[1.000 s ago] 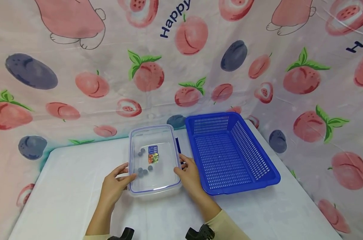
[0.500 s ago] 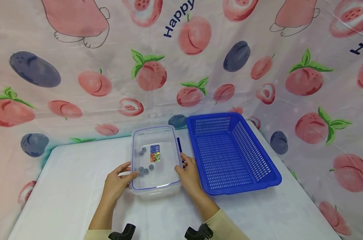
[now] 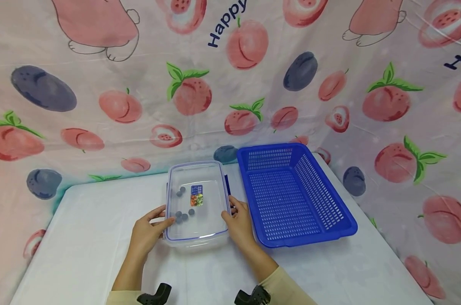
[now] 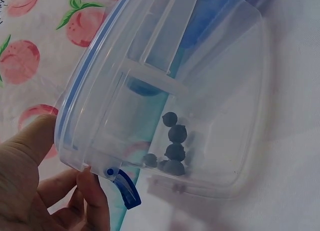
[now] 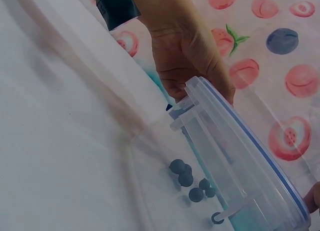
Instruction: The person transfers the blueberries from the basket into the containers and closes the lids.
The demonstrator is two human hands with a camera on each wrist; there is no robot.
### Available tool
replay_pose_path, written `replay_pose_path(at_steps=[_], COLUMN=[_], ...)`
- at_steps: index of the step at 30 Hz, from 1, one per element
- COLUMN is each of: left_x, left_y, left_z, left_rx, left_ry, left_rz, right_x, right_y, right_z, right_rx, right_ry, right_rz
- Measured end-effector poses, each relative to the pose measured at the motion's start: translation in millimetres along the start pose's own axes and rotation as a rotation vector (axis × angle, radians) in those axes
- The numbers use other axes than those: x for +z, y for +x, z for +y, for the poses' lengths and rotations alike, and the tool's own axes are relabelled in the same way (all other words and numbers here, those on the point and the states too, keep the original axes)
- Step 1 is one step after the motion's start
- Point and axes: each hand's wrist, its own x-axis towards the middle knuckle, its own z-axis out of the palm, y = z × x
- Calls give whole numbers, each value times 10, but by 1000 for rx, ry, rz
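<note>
Hands [image 3: 148,235] [image 3: 240,222] gripping lidded box [image 3: 196,203], fingertips possibly on half-hidden side clips

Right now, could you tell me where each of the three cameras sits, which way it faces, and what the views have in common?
Head: high up, facing forward and down at the white table, blue basket, both hands and forearms.
Left wrist: low at the container's left side, facing its clear wall; left hand at the blue latch.
Right wrist: low on the right, looking across; the left hand shows beyond.
Shared: the lidded clear container with dark balls.
</note>
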Motion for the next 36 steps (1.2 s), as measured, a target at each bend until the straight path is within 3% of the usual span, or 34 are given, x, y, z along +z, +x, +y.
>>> replay_pose_path(at_steps=[9,36], left_x=[-26,18], left_y=[-5,14], left_z=[2,-69], left_rx=[-7,-31], left_ry=[26,-26], left_rz=[7,24], right_x=[14,29], right_y=[-17,-12], right_z=[0,74], right_rx=[31,40], right_ry=[-12,12], right_rz=[-23,-33])
